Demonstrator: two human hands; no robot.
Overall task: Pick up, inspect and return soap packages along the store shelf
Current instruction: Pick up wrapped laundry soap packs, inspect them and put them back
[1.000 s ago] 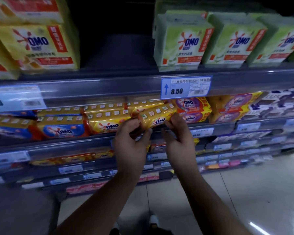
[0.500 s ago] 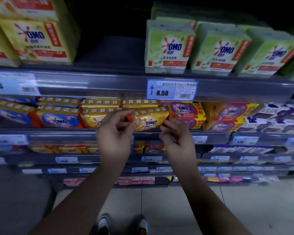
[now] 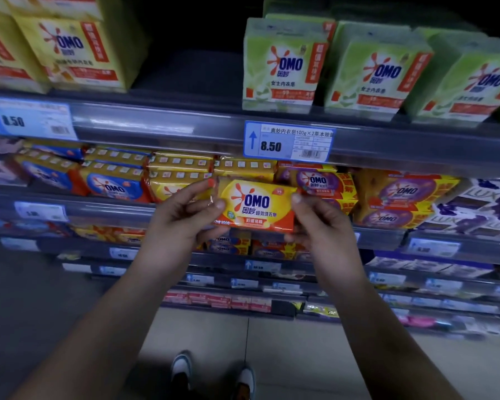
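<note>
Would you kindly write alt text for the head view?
A left hand and right hand hold a yellow, plastic-wrapped OMO soap package by its ends, label towards the camera, before a grey store shelf of similar packages.

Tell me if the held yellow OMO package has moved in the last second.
Yes. The yellow OMO package dropped lower below the 8.50 price tag, its front face turned toward the camera.

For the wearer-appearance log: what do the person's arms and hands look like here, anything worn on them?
Both hands are bare: no gloves, and no ring shows on the left hand or right hand. The left forearm and right forearm are uncovered to the frame edge, with no sleeve, watch or bracelet in view.
</note>
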